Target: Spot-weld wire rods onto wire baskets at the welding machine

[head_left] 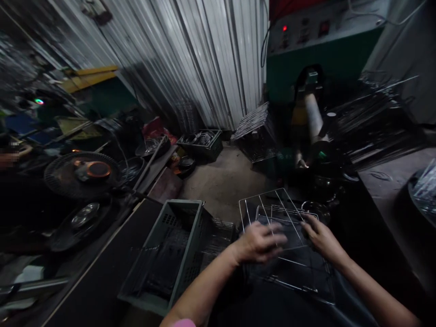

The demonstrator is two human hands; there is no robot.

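Observation:
A wire rack (pixel 284 190) of thin metal rods is tilted up in front of me, above more wire frames (pixel 299 288) over my lap. My left hand (pixel 261 241) is at the rack's near left part, its fingers blurred by motion, so I cannot tell whether they grip a rod. With bent fingers, my right hand (pixel 315 229) holds the rack's right edge. Left of my left arm stands a grey-green plastic crate (pixel 185 263) with wire pieces inside, and more wire racks (pixel 220 231) sit just beyond it.
A fan (pixel 83 172) lies at the left beside a dark bench. Farther off are a crate of metal parts (pixel 204 141), stacked wire racks (pixel 254 125) and a machine (pixel 313 113). A round tub (pixel 422 195) stands at the far right.

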